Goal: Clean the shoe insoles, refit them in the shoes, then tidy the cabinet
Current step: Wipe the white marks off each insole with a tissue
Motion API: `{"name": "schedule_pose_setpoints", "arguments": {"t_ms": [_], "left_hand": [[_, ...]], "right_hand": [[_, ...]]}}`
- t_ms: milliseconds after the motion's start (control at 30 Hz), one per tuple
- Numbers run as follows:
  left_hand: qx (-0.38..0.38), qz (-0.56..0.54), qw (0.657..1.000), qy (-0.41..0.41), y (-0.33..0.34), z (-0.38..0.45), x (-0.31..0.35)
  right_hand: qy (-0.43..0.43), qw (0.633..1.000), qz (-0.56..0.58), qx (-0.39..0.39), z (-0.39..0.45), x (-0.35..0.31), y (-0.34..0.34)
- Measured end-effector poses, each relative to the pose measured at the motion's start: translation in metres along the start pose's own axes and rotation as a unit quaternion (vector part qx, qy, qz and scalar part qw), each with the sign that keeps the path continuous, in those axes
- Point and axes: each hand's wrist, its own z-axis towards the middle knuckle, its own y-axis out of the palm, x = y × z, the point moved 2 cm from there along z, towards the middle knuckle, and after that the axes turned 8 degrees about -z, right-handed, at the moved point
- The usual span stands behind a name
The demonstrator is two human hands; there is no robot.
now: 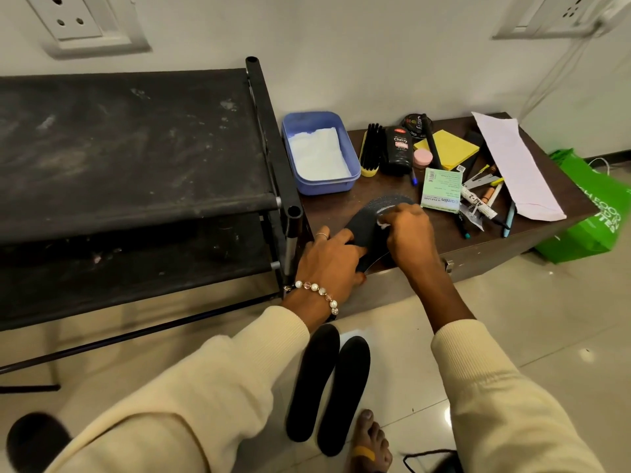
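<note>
A dark grey insole [370,221] lies on the brown cabinet top [341,206], its heel end hanging over the front edge. My left hand [329,257] grips that heel end. My right hand [408,230] pinches a small white wipe [381,224] and presses it onto the insole's middle. Two more black insoles [327,384] lie side by side on the tiled floor below, between my sleeves. No shoes can be made out.
A blue tub [319,186] holding white tissue stands at the cabinet's left. Shoe polish bottle [398,150], brush [370,150], sticky notes [450,148], pens and paper crowd the right half. A black shoe rack [136,148] stands left, a green bag [587,213] right. My bare foot [370,442] is near the insoles.
</note>
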Motion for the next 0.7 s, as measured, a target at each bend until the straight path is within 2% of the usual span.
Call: {"name": "schedule_pose_setpoints", "arguments": {"t_ms": [133,333,467,533,633,700], "left_hand": [[-0.006,-0.001,1.0,0.002,0.0,-0.001,-0.002],[-0.004,-0.004,1.0,0.004,0.0,0.0,0.0],[-0.012,-0.005,1.0,0.007,0.0,0.0,-0.002],[-0.014,-0.007,1.0,0.008,0.0,0.0,-0.003],[-0.014,-0.015,1.0,0.005,-0.001,-0.001,-0.004],[-0.016,-0.021,1.0,0.004,-0.002,-0.001,-0.002]], "right_hand": [[0.077,0.996,0.043,0.014,-0.003,0.011,0.007],[0.011,0.999,0.05,-0.006,0.003,-0.016,0.006],[0.069,0.996,0.047,0.016,0.01,0.002,0.007],[0.091,0.995,0.037,-0.002,0.009,0.0,0.006],[0.045,0.997,0.055,0.004,0.007,-0.018,0.007],[0.008,1.0,0.02,-0.005,0.008,-0.026,0.006]]}}
